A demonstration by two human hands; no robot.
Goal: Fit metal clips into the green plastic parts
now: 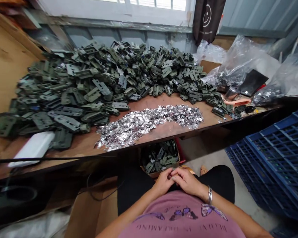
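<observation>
My left hand [164,181] and my right hand [186,180] rest together in my lap, fingers curled and touching each other. Neither shows an object in it; the inner fingers are partly hidden. On the brown bench [159,135] in front of me lies a long band of small shiny metal pieces [129,127]. Behind it rises a large heap of dark green slotted parts [99,89]. Below the bench edge, just beyond my hands, a box holds more green parts [161,157].
A white flat device [33,148] lies at the bench's left end, with a black cable crossing nearby. Clear plastic bags [248,56] and a black piece [253,82] are at the right. Blue crates [278,152] stand right of my legs; cardboard [89,208] is at lower left.
</observation>
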